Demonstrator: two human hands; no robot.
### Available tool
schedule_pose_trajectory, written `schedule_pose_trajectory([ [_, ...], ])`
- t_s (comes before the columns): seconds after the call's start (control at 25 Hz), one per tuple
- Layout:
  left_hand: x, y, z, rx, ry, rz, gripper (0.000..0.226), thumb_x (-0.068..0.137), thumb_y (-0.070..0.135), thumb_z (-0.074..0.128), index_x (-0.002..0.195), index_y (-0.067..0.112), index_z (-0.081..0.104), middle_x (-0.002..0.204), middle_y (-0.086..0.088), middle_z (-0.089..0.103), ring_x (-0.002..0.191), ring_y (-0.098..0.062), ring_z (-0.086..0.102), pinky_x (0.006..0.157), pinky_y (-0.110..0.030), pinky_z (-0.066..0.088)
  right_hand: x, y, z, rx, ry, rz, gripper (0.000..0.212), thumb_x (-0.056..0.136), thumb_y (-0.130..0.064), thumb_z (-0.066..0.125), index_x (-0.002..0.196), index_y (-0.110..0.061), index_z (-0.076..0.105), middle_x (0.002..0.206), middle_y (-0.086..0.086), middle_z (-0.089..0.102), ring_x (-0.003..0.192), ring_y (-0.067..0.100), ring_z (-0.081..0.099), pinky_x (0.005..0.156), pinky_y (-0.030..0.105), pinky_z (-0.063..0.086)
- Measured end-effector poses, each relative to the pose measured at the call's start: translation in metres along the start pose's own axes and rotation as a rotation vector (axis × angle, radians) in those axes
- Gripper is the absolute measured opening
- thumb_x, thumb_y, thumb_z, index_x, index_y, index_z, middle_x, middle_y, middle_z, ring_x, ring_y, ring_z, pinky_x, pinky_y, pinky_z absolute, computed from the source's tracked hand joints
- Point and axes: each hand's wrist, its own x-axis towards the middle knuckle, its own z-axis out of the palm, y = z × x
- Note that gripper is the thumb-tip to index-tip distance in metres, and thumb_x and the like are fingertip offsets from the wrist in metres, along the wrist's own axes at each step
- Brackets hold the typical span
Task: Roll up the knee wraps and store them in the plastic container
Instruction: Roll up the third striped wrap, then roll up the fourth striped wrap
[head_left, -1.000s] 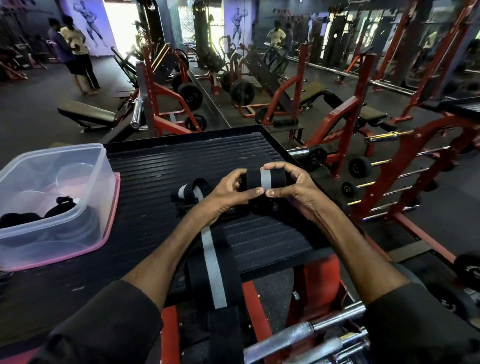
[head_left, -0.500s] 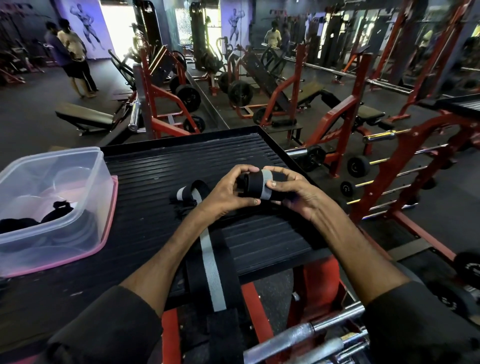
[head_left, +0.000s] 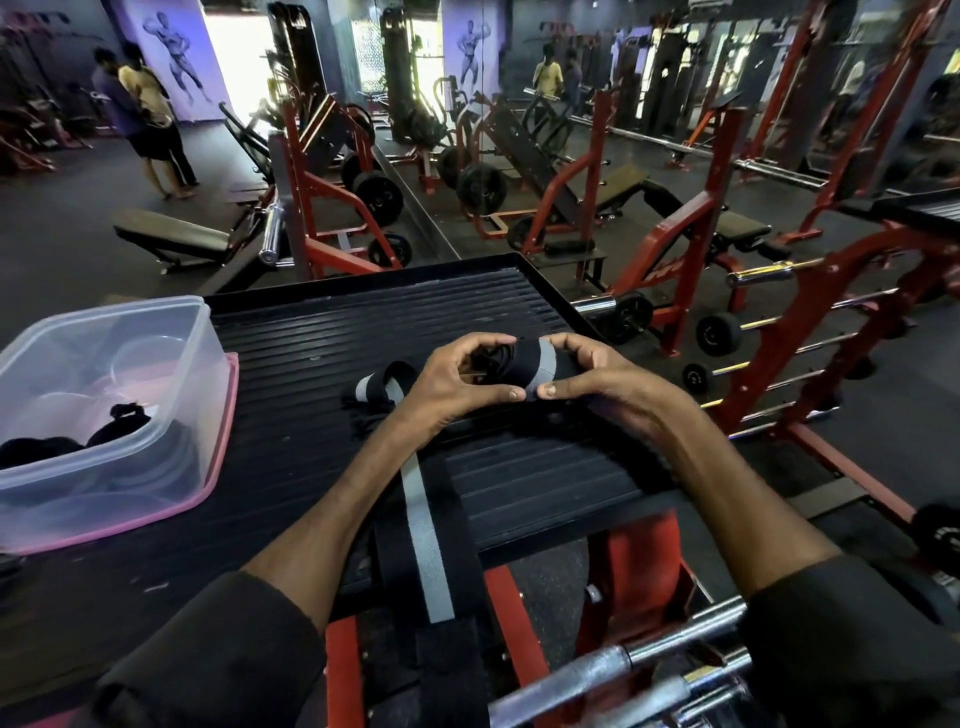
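While left grip (head_left: 457, 382) and right grip (head_left: 602, 382) pinch the knee wrap roll (head_left: 524, 364) by its ends, the plastic container (head_left: 187, 415) lies well apart leftward.

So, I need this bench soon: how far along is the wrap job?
Done: dark bundles, probably rolled wraps, already sit in the container. In hand: the left hand and right hand grip a thick roll. Left: a long strip lies unrolled across the platform, hanging over its near edge. I cannot tell whether it is this roll's tail or another wrap. The roll is not yet stored.
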Motion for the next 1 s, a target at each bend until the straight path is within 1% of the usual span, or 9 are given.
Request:
schedule_pose_trajectory([
  [0.08, -0.001, 0.002, 0.002, 0.049, -0.037, 0.013, 0.061, 0.067, 0.019, 0.094, 0.119, 0.033, 0.067, 0.120, 0.016, 0.067, 0.118, 0.003, 0.062, 0.104, -0.022, 0.048, -0.001, -0.010, -0.006, -0.307, -0.030, 0.024, 0.065, 0.060, -0.012, 0.094, 0.118, -0.017, 0.064, 0.116, 0.001, 0.068, 0.111, 0.017, 0.065, 0.100, 0.038, 0.051],
  [0.2, -0.004, 0.006, 0.006, 0.102, -0.067, 0.064, 0.059, 0.070, 0.018, 0.091, 0.123, 0.026, 0.068, 0.121, 0.015, 0.068, 0.117, 0.002, 0.063, 0.103, -0.021, 0.048, 0.004, -0.018, 0.000, -0.623, -0.060, 0.075, 0.058, 0.066, -0.009, 0.092, 0.114, -0.014, 0.060, 0.112, 0.000, 0.064, 0.104, 0.012, 0.063, 0.094, 0.035, 0.052],
  [0.36, -0.006, 0.011, 0.008, 0.095, -0.004, 0.140, 0.050, 0.080, 0.017, 0.084, 0.127, 0.016, 0.067, 0.130, 0.005, 0.066, 0.122, -0.007, 0.063, 0.105, -0.030, 0.051, 0.003, -0.013, 0.012, -0.539, 0.002, 0.066, 0.050, 0.066, -0.007, 0.092, 0.108, -0.007, 0.066, 0.098, 0.002, 0.072, 0.091, 0.012, 0.070, 0.083, 0.035, 0.054],
  [0.44, -0.005, 0.012, 0.002, 0.085, 0.089, 0.165, 0.044, 0.087, 0.016, 0.078, 0.129, 0.017, 0.065, 0.137, 0.004, 0.062, 0.126, -0.009, 0.059, 0.104, -0.029, 0.051, 0.005, -0.013, 0.013, -0.516, 0.122, 0.017, 0.048, 0.063, -0.019, 0.095, 0.102, -0.012, 0.070, 0.095, -0.002, 0.074, 0.089, 0.011, 0.070, 0.086, 0.041, 0.056],
  [0.6, -0.009, 0.011, -0.019, -0.048, 0.310, 0.100, 0.034, 0.097, 0.010, 0.064, 0.129, 0.023, 0.062, 0.133, -0.002, 0.065, 0.121, -0.016, 0.063, 0.104, -0.032, 0.051, 0.011, -0.001, 0.010, -0.739, 0.358, 0.092, 0.070, 0.041, -0.066, 0.082, 0.100, -0.034, 0.061, 0.109, -0.013, 0.068, 0.110, 0.016, 0.062, 0.103, 0.051, 0.044],
  [0.72, -0.021, 0.000, -0.040, -0.047, 0.394, 0.081, 0.033, 0.099, 0.009, 0.061, 0.128, 0.025, 0.063, 0.130, -0.002, 0.067, 0.121, -0.016, 0.063, 0.105, -0.033, 0.050, 0.010, 0.004, 0.015, -0.775, 0.286, 0.161, 0.074, 0.046, -0.067, 0.077, 0.110, -0.037, 0.055, 0.118, -0.009, 0.062, 0.125, 0.024, 0.053, 0.111, 0.058, 0.033],
  [0.84, -0.034, -0.004, -0.064, -0.025, 0.460, 0.058, 0.033, 0.099, 0.008, 0.059, 0.126, 0.028, 0.063, 0.129, -0.001, 0.067, 0.123, -0.014, 0.062, 0.105, -0.028, 0.050, 0.006, -0.018, 0.018, -1.021, 0.299, 0.260, 0.071, 0.073, -0.052, 0.079, 0.134, -0.034, 0.048, 0.139, 0.003, 0.052, 0.139, 0.032, 0.033, 0.110, 0.058, 0.023],
  [0.92, -0.042, -0.006, -0.079, 0.000, 0.504, 0.044, 0.033, 0.099, 0.006, 0.058, 0.127, 0.023, 0.062, 0.127, 0.000, 0.067, 0.121, -0.008, 0.062, 0.103, -0.023, 0.050, 0.002, -0.039, 0.036, -1.082, 0.463, 0.095, 0.071, 0.081, -0.047, 0.074, 0.143, -0.033, 0.043, 0.145, 0.004, 0.046, 0.138, 0.032, 0.031, 0.108, 0.057, 0.023],
  [1.0, -0.049, -0.009, -0.091, 0.020, 0.566, 0.024, 0.033, 0.099, 0.004, 0.058, 0.130, 0.015, 0.062, 0.122, 0.004, 0.067, 0.113, 0.003, 0.063, 0.101, -0.018, 0.050, 0.006, -0.050, 0.073, -1.058, 0.499, -0.167, 0.061, 0.085, -0.047, 0.070, 0.141, -0.034, 0.048, 0.143, -0.001, 0.047, 0.137, 0.027, 0.032, 0.108, 0.054, 0.024],
])
